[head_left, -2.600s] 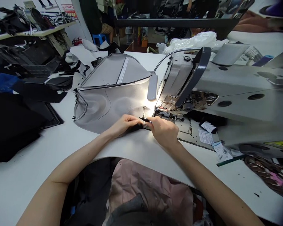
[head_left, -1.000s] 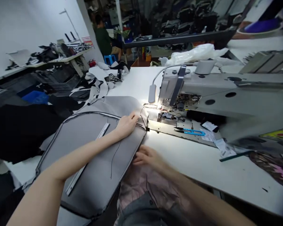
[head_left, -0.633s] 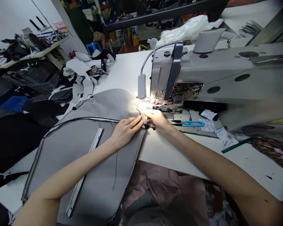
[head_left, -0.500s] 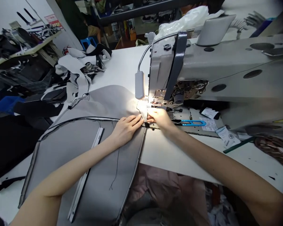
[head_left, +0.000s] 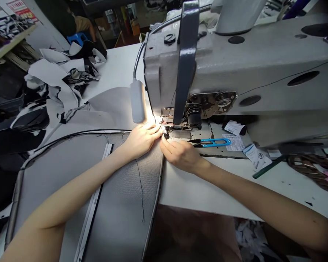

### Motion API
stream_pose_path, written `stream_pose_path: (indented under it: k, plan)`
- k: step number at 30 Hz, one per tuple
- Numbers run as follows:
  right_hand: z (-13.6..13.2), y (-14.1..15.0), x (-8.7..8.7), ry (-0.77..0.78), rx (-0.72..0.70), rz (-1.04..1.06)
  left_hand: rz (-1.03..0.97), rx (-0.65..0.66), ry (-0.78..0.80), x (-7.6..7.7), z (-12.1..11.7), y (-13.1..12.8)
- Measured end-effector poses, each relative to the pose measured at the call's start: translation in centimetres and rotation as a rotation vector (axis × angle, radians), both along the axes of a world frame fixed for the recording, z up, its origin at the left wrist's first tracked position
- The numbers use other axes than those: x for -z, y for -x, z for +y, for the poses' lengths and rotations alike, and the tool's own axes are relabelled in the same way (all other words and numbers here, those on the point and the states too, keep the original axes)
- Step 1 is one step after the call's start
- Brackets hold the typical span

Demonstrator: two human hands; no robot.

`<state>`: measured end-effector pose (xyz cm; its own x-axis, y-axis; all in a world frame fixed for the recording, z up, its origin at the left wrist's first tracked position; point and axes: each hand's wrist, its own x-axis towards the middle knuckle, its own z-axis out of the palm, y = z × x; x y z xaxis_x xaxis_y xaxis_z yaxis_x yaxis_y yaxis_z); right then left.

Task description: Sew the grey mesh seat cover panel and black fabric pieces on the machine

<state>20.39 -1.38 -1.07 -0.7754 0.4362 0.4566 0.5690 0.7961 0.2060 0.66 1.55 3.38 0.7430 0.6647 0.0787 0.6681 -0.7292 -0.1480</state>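
Note:
A large grey mesh fabric panel [head_left: 71,182] with dark piping and a white strip lies across the white table [head_left: 196,189] and over its front edge. My left hand [head_left: 140,140] rests on the panel's far corner, fingers together, pressing the fabric just in front of the presser foot [head_left: 166,127] of the grey sewing machine [head_left: 235,72]. My right hand [head_left: 180,154] lies beside it on the right, fingertips pinched at the panel's piped edge by the needle. A small lamp [head_left: 138,102] lights the spot.
Blue-handled thread snips [head_left: 211,142] lie on the machine bed just right of my right hand, with paper tags [head_left: 255,158] beyond. Grey and black fabric scraps [head_left: 62,76] are piled at the back left. Dark cloth [head_left: 5,138] lies at the left. A seated person is far behind.
The snips left my right hand and now lie on the machine bed. The panel was turned and pulled toward me. Both hands have brought its corner up under the presser foot.

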Motion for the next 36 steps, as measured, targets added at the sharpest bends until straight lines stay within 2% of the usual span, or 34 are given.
stream_pose_path:
  k: [7, 13, 19, 25, 33, 36]
  plan:
    - [0.2, -0.2, -0.3, -0.070, 0.014, 0.038, -0.035, 0.003, 0.022, 0.6, 0.9, 0.3]
    - [0.3, -0.2, -0.8, 0.071, -0.001, 0.010, -0.074, -0.045, 0.020, 0.6, 0.4, -0.3]
    - [0.4, -0.2, -1.0, 0.005, -0.005, -0.014, -0.025, -0.048, -0.040, 0.8, 0.2, -0.8]
    - [0.4, -0.3, -1.3, 0.030, -0.008, -0.002, 0.011, -0.058, -0.068, 1.1, 0.0, -1.1]
    - [0.4, -0.1, -1.1, 0.077, 0.026, -0.086, 0.065, -0.056, -0.108, 1.2, 0.0, -0.9]
    - [-0.2, 0.3, -1.9, 0.180, 0.045, -0.104, 0.017, -0.019, -0.111, 0.9, 0.0, -0.9]
